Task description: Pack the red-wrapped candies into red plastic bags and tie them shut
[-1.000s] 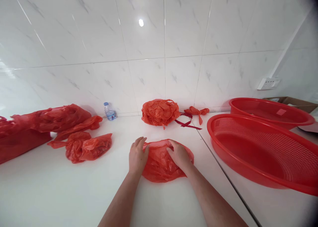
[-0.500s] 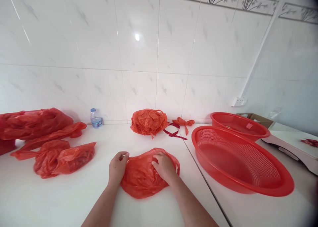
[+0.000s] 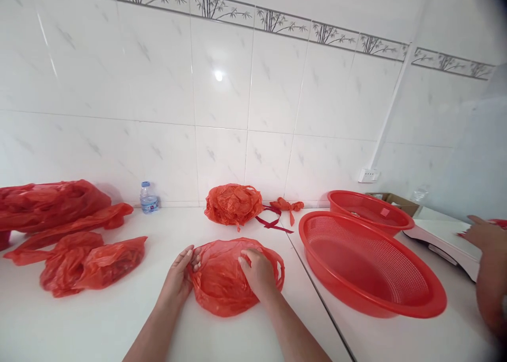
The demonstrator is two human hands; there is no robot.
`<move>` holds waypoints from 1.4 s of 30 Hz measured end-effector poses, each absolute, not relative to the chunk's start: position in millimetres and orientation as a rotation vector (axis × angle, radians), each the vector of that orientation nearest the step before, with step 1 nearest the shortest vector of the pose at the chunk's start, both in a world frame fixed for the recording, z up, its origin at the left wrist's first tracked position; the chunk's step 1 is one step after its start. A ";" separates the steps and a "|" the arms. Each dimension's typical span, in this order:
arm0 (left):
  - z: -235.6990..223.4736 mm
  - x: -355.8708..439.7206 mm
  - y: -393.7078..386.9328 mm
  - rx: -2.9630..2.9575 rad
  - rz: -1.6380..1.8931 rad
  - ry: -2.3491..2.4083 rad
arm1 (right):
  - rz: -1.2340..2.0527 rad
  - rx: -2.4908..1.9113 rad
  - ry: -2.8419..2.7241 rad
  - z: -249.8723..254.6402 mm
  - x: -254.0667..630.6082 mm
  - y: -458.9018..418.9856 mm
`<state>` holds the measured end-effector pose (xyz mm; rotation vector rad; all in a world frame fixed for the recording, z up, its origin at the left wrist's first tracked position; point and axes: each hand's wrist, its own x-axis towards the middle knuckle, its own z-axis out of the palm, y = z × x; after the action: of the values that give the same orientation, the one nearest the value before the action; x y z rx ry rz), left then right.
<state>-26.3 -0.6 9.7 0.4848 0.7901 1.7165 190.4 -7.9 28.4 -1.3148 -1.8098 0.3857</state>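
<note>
Red plastic bag [image 3: 233, 283] lies flat on white counter [image 3: 119, 320], front-centre, btwn my hands on the feed. Left to right: heaped red bags [image 3: 47, 206], water bottle [image 3: 148, 198] at wall, wadded bag [image 3: 233, 205] + dark red ribbon [image 3: 273, 224] behind. L hand [image 3: 178, 280] at bag's left edge, fingers [image 3: 190, 256] spread, touching plastic; can't tell if pinching. R hand [image 3: 257, 275] pressed on top, fingers together, no pinch seen. Then red mesh basin [image 3: 368, 262] w/ 2nd basin [image 3: 368, 209] behind it; far right, another person's hand [image 3: 485, 234] near white-pink flat device [image 3: 439, 246].
</note>
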 end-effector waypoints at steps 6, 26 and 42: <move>10.3 -26.3 -2.9 0.512 1.714 0.732 | 0.248 -1.287 -1.794 25.2 187.3 -7.2; 16.1 -22.3 -5.8 0.472 1.703 0.784 | 0.162 -1.367 -2.006 14.7 177.8 -11.1; 6.2 -29.1 -0.3 0.517 1.676 0.742 | 0.375 -1.244 -1.859 23.0 181.3 -13.1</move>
<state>-29.1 -0.3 6.2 0.5167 0.7416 1.6760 181.3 -13.1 23.0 -1.2441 -1.8589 0.3750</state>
